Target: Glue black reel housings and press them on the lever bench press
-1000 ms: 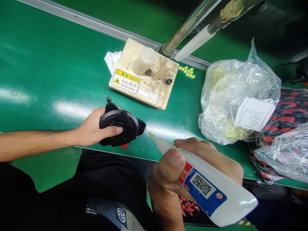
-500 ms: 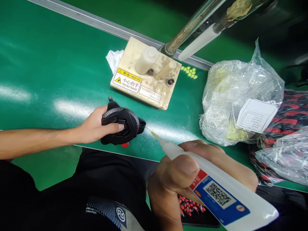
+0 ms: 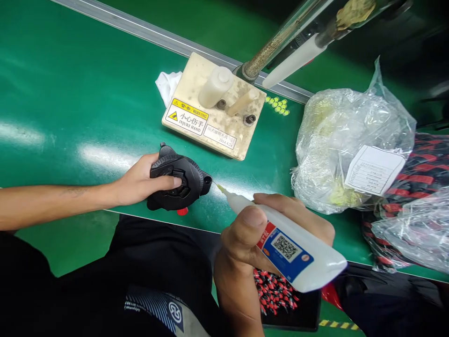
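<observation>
My left hand (image 3: 143,180) grips a round black plastic part (image 3: 191,180) with a ribbed rim, thumb pressed on its middle; its other fingers are hidden behind it. A small red knob (image 3: 182,211) shows at the part's lower edge, and a tab with a hole juts out to the right. Closed around a white squeeze bottle of glue (image 3: 319,269), my right hand (image 3: 245,234) holds it tilted, nozzle up and to the left. The bottle's thin needle tip (image 3: 220,188) reaches the tab by its hole; whether it touches I cannot tell.
A cream fixture block (image 3: 196,135) with warning labels and upright posts stands behind the black part. Small yellow-green pieces (image 3: 278,105) lie beside it. Clear plastic bags (image 3: 326,140) fill the right side. Below the table edge is a black tray (image 3: 308,311) of red-and-black pieces. A pole (image 3: 259,65) rises at the back.
The glue bottle and my right hand have drawn away from the camera, toward the table, and look smaller. The black part has tilted slightly in my left hand. The needle stays near its tab.
</observation>
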### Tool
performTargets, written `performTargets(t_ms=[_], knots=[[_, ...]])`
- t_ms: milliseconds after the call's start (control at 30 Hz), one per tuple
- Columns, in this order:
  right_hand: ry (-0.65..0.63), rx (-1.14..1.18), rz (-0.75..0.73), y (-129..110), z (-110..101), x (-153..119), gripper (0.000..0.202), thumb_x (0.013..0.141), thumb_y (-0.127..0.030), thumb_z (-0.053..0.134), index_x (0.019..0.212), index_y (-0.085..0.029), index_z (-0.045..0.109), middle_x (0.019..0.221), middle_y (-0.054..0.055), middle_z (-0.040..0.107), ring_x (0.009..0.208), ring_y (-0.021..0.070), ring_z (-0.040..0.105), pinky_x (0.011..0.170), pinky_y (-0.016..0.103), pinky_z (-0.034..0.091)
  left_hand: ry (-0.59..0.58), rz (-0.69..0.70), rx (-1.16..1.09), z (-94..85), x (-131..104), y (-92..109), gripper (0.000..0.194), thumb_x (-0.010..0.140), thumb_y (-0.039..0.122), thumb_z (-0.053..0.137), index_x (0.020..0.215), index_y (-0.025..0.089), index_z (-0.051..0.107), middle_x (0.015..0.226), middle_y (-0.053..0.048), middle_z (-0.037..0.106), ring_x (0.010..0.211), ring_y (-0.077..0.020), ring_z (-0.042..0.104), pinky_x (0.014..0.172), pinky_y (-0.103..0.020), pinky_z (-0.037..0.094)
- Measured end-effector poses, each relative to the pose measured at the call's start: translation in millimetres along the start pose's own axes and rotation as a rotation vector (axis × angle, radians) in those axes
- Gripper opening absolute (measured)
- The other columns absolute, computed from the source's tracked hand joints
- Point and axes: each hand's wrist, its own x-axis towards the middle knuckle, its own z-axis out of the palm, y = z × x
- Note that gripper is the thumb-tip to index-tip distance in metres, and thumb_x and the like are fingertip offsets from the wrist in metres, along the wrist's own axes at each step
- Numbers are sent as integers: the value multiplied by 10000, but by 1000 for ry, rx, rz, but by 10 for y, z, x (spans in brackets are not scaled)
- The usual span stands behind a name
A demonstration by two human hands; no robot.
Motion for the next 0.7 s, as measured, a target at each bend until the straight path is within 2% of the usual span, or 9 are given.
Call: performTargets(t_ms=[100,133,200,267,300,400,467,567,700], knots=[[229,-64,-167,-17,114,94,94,920,-370,699,939,-278,696,732,11,603,571,189,579,508,352,437,-4,-29,-29,-6,10,-12,371,805,403,774,1060,137,735,1016,-83,795,971,-273,740,841,-354,611],[270,-67,-199,-6,132,132,134,923,-406,703,915,-272,708,721,12,581,575,182,563,500,341,420,-5,-46,-44,-8,16,-16,379,805,406,780,1067,135,736,1016,-85,794,967,-272,742,844,-358,612],[443,-30,-219,53,119,189,263,936,-508,673,883,-258,735,730,17,538,582,163,522,479,318,372,-18,-91,-90,-16,34,-28,395,801,406,794,1074,127,737,1018,-96,794,947,-269,746,847,-371,614],[545,116,-74,170,32,195,356,955,-591,608,927,-264,745,783,14,528,590,149,504,469,294,352,-45,-143,-145,-28,58,-41,410,791,394,811,1085,118,734,1033,-115,795,927,-268,751,845,-387,620],[527,232,52,249,-37,174,364,953,-610,598,951,-274,738,808,8,535,598,146,510,475,283,364,-60,-167,-168,-37,69,-45,416,785,385,819,1090,116,732,1039,-124,796,924,-269,754,845,-394,623],[311,595,478,537,-294,40,342,841,-600,743,988,-294,702,807,-19,572,676,152,592,563,274,466,-118,-203,-181,-72,90,-41,434,783,387,833,1108,117,735,1054,-139,802,947,-277,762,870,-415,628],[295,698,651,736,-462,-73,402,731,-552,854,994,-291,699,787,-22,601,782,177,659,652,291,521,-184,-194,-139,-102,92,-18,447,804,413,824,1139,128,742,1079,-137,805,998,-286,762,907,-422,624],[339,661,762,1003,-666,-200,438,661,-481,913,992,-287,701,847,1,677,967,235,721,793,365,574,-290,-178,-42,-152,95,29,452,841,445,801,1187,158,749,1140,-126,800,1065,-297,755,933,-420,623],[516,611,701,1307,-881,-244,521,620,-424,949,1053,-264,708,999,22,734,1044,238,718,946,437,570,-326,-221,27,-209,132,75,453,843,482,808,1181,185,761,1176,-135,792,1110,-322,746,936,-409,624]])
